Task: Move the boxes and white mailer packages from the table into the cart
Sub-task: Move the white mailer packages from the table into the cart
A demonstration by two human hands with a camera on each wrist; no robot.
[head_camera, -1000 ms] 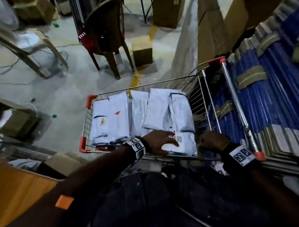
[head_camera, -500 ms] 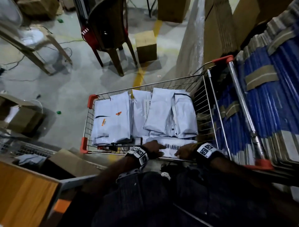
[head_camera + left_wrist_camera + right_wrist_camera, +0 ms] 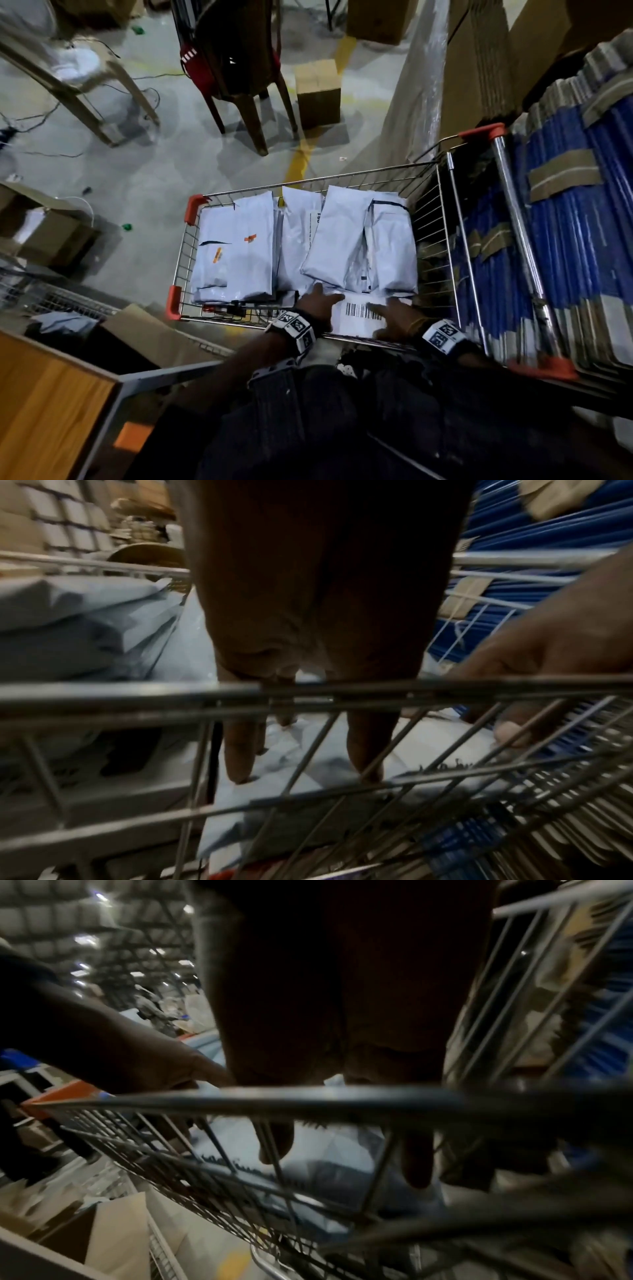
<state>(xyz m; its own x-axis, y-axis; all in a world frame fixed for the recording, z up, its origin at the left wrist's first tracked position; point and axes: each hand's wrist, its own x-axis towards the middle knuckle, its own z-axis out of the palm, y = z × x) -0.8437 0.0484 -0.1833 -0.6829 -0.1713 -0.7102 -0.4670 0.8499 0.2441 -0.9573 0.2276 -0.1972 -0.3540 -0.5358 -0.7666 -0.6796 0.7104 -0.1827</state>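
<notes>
White plastic is what's being dealt with here: a barcoded mailer (image 3: 359,317) is lying flat at the near end of the cart (image 3: 433,212), just inside the near rim, in front of the other white mailers (image 3: 346,240) stacked in rows across the basket. The left hand (image 3: 318,301) and right hand (image 3: 394,313) are both laid on it with fingers spread and fairly straight, so nothing is pinched or clamped; the grip is loose and apart, more of a press than a hold. In the left wrist view the fingertips (image 3: 240,767) are seen pointing down onto the plastic behind the wire wall.

Looks like the settling-in step. To do it well, the mailer should probably be pressed down flat and nudged snug against the row behind it, so no corner gets left riding up over the rim. The poly film is likely slippery, so a sideways shove could slide the neighbours out of line; gentle downward pressure seems safer. Knuckles should be kept clear of the wire when the hands get lifted out. The counter (image 3: 51,404) at lower left is presumably where the next one gets picked up.
</notes>
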